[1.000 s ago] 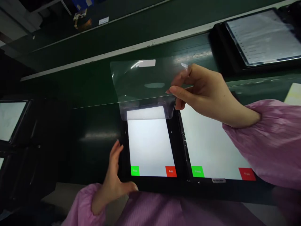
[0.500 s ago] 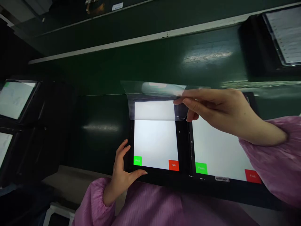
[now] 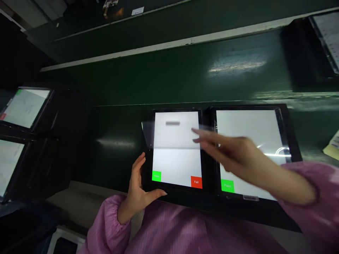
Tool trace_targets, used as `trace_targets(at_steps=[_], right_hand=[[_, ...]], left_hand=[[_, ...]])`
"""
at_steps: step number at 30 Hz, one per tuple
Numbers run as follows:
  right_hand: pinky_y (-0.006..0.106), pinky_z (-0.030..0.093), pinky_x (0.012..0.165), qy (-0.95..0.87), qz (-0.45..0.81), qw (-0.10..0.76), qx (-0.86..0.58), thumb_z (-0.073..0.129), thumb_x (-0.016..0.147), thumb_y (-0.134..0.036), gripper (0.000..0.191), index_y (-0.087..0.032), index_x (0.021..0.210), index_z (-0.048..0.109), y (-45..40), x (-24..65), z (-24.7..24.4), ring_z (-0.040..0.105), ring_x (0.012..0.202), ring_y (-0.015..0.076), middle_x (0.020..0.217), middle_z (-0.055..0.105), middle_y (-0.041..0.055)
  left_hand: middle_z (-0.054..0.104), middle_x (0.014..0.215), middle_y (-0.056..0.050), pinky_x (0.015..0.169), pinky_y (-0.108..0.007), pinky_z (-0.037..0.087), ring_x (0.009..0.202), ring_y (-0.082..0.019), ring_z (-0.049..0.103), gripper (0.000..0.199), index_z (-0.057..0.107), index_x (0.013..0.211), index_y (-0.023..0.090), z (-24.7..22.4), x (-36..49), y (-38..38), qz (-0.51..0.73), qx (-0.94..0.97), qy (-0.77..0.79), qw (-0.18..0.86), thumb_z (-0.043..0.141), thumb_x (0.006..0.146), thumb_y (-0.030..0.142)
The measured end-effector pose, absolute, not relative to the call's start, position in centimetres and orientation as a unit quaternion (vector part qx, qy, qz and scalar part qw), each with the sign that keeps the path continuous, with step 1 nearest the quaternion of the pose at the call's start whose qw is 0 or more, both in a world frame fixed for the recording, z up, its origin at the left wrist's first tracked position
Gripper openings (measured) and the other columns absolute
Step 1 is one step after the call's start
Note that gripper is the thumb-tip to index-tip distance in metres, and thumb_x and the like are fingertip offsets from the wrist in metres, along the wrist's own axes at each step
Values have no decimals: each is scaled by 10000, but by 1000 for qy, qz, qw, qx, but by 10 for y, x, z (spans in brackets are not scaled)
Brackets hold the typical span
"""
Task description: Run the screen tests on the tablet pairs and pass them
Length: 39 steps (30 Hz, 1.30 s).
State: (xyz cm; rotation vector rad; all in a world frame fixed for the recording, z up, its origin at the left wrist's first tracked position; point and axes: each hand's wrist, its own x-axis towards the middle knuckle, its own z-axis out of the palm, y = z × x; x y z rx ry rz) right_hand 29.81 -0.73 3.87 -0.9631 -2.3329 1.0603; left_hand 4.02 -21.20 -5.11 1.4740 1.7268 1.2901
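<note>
A tablet (image 3: 177,162) with a white screen and green and red corner boxes lies on the green bench. A clear film (image 3: 172,135) covers its upper part, its lower edge crossing the screen. My left hand (image 3: 140,185) rests at the tablet's lower left corner, thumb and fingers spread around the edge. My right hand (image 3: 225,146), blurred by motion, pinches the film's right side over the gap between this tablet and a second lit tablet (image 3: 249,123) on the right.
Two more lit tablets (image 3: 29,106) (image 3: 9,162) stand at the left. Another device (image 3: 328,35) sits at the upper right. A pale strip (image 3: 159,46) runs across the bench (image 3: 169,77). A yellowish piece (image 3: 333,146) lies at the right edge.
My right hand has moved down toward me with the film, whose lower edge now lies further down the screen. More of the right tablet's top shows. My left hand stays at the corner.
</note>
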Motion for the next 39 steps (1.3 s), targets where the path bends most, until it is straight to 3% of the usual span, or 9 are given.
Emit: trace_targets(at_steps=[3, 5, 9, 12, 14, 21, 31, 35, 39], right_hand=[[297, 586, 502, -898, 319, 115, -281, 429, 1135, -384, 571, -261, 1684, 329, -49, 313, 37, 714, 543, 157, 1313, 754, 81], [303, 605, 503, -921, 310, 80, -224, 418, 1139, -425, 613, -291, 1709, 239, -71, 331, 42, 757, 619, 170, 1422, 692, 69], [313, 661, 679, -931, 253, 145, -222, 479, 1116, -350, 554, -297, 1659, 383, -87, 372, 45, 795, 877, 198, 1328, 751, 36], [419, 641, 729, -934, 117, 188, -280, 549, 1070, -325, 387, -308, 1444, 644, -90, 391, 35, 761, 947, 269, 1427, 693, 71], [463, 602, 716, -934, 56, 181, -302, 565, 1055, -351, 289, -332, 1295, 724, -93, 396, 28, 731, 957, 302, 1474, 659, 73], [458, 524, 869, -903, 60, 232, -357, 592, 1036, -233, 267, -227, 1285, 688, -94, 409, 29, 625, 1077, 301, 1453, 618, 142], [496, 460, 941, -916, 15, 215, -339, 538, 1084, -304, 277, -188, 1293, 678, -76, 409, 10, 607, 1186, 339, 1449, 609, 174], [501, 459, 956, -906, 18, 256, -336, 551, 1067, -297, 278, -217, 1310, 659, -74, 423, 4, 627, 1142, 328, 1402, 636, 158], [549, 468, 991, -877, 56, 249, -407, 537, 1052, -294, 396, -298, 1446, 573, -78, 450, -1, 617, 1207, 366, 1454, 599, 156]], left_hand=[[368, 1686, -192, 1220, -588, 478, 1568, -393, 411, 1056, 326, 1645, 320, -49, 37, -218, 461, 569, 636, 242, 895, 791, 564], [410, 1663, -173, 1202, -591, 498, 1530, -378, 469, 993, 351, 1634, 338, -44, 33, -223, 438, 614, 631, 184, 881, 819, 538], [535, 1560, -118, 1240, -593, 457, 1402, -313, 594, 788, 473, 1566, 325, -31, 21, -230, 364, 727, 580, 38, 852, 879, 408], [561, 1531, -120, 1288, -620, 365, 1387, -331, 594, 577, 608, 1454, 300, -27, 13, -230, 285, 762, 581, -8, 802, 921, 408], [601, 1490, -113, 1304, -640, 311, 1375, -350, 598, 494, 669, 1385, 311, -26, 9, -228, 236, 774, 587, -22, 802, 918, 404], [621, 1455, -154, 1289, -572, 345, 1328, -334, 616, 724, 493, 1580, 238, -21, 5, -209, 296, 744, 598, -29, 780, 930, 378], [545, 1535, -180, 1325, -495, 229, 1386, -320, 555, 509, 592, 1463, 177, -8, 25, -194, 199, 772, 602, -39, 666, 1004, 385], [542, 1537, -176, 1315, -535, 254, 1381, -312, 562, 528, 549, 1508, 199, 3, 37, -197, 177, 769, 613, -51, 661, 1012, 340], [423, 1670, -161, 1273, -671, 280, 1482, -390, 477, 579, 489, 1571, 283, 6, 41, -202, 105, 746, 658, -18, 590, 1041, 491]])
